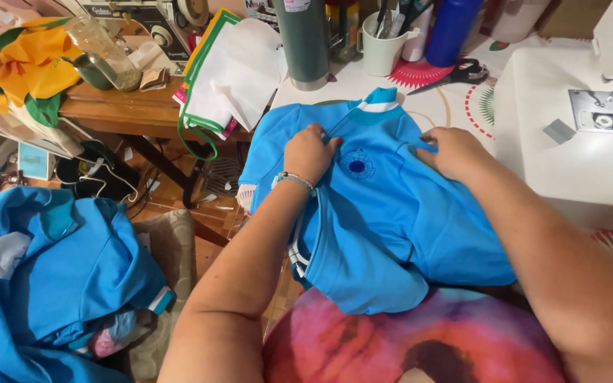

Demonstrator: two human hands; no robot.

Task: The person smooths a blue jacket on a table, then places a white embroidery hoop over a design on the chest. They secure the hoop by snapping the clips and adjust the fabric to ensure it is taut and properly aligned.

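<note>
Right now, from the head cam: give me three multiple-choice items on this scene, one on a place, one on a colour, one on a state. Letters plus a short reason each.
1. Where do the scissors lie?
A. on the table beyond the blue shirt
B. on the floor
C. in the white cup

2. What colour is the shirt's collar band?
A. all red
B. blue and white
C. black

3. How is the left hand?
A. raised in the air
B. holding the scissors
C. pressed on the shirt near the collar

Answers: 1 A, they lie on the patterned cloth by the blue bottle. 2 B, stripes show. 3 C, fingers grip fabric; the right hand does too.
</note>
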